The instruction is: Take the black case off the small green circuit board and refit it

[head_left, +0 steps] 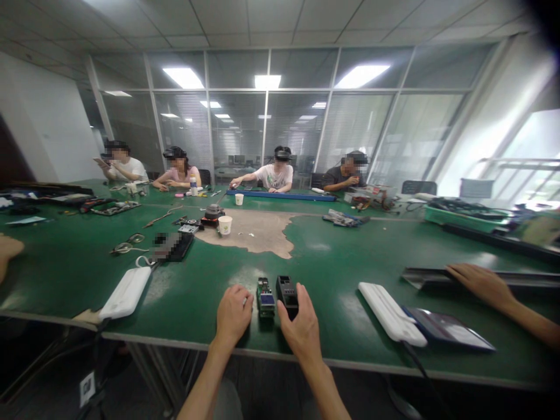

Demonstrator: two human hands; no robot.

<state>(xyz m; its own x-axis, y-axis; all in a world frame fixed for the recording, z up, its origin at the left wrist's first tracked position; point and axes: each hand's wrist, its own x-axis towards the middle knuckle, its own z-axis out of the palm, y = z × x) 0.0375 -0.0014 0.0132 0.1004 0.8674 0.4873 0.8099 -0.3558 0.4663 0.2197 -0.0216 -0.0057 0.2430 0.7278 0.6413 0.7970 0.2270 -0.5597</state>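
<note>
An open electronic module (265, 298) with a green circuit board and a bluish screen-like panel stands on the green table, near its front edge. Left of it rests my left hand (234, 315), its fingers curled in and closed; whatever they may hold is hidden. A black plastic housing (287, 291) with square openings is just right of the module, a narrow gap between them. My right hand (303, 324) grips this housing, thumb on the near left side and fingers along the right.
White power strips (126, 293) (391, 314) flank my hands. A dark flat panel (450, 329) adjoins the right one. Another person's hand (481, 286) touches a black metal channel at right. A paper cup (224, 225) stands ahead; several people sit across the table.
</note>
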